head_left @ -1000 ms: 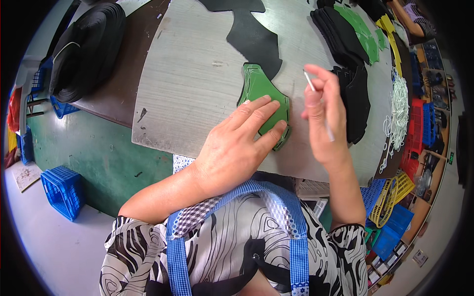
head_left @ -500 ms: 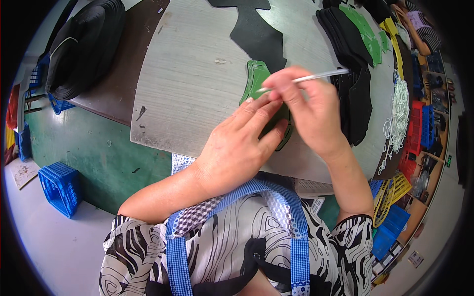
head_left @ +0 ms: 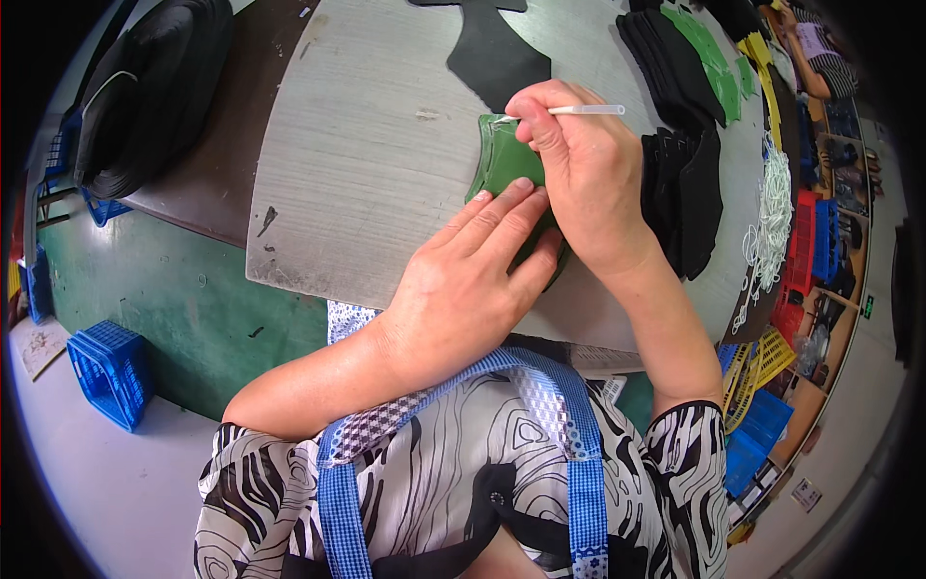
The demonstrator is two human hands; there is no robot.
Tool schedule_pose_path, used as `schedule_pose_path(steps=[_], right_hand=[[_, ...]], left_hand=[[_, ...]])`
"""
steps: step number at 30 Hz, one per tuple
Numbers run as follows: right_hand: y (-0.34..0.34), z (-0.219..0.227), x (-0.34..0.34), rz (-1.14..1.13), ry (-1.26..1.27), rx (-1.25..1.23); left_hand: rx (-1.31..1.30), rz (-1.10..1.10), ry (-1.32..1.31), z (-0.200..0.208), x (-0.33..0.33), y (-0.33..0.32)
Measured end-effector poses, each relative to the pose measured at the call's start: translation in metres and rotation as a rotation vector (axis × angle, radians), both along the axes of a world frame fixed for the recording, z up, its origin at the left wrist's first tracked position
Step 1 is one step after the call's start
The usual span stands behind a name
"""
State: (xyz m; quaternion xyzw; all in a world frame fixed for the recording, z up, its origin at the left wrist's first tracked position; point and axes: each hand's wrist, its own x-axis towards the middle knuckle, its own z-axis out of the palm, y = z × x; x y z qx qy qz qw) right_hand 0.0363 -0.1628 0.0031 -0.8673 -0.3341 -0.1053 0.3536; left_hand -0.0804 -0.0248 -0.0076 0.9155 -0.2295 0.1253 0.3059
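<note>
A green template (head_left: 502,164) with slots along its edges lies over a dark piece on the grey board, partly hidden by my hands. My left hand (head_left: 463,261) rests flat on its lower part, fingers stretched and slightly apart. Above it, my right hand (head_left: 588,164) pinches a slim white marking pen (head_left: 593,110) with a clear tube end. The pen's tip meets the template's upper edge, where pale lines show. Just beyond lies a black cut piece (head_left: 502,58).
Stacked black pieces (head_left: 680,193) and more green templates (head_left: 709,63) lie at the right, near a bundle of pale cords (head_left: 767,227). A large black roll (head_left: 159,96) stands at far left, above blue baskets (head_left: 111,372). Another person (head_left: 820,58) is at far right.
My right hand has moved up and slightly left with the pen, from beside my left fingertips to the template's upper edge. My left hand stays in place.
</note>
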Motion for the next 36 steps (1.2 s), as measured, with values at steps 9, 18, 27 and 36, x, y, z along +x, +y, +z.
schedule_pose_path(steps=[9,18,27,36], right_hand=[[-0.066,0.008,-0.042,-0.194,0.336,0.223],[-0.058,0.013,-0.078,-0.182,0.089,-0.102],[-0.065,0.022,-0.123,-0.008,0.124,-0.084],[-0.045,0.012,-0.075,-0.174,0.429,0.133]], left_hand=[[0.012,0.017,0.034,-0.004,-0.003,0.002],[0.041,0.008,0.023,-0.002,0.002,0.000],[0.184,-0.112,0.045,0.024,0.025,0.010],[-0.095,-0.231,0.025,0.031,0.058,0.026]])
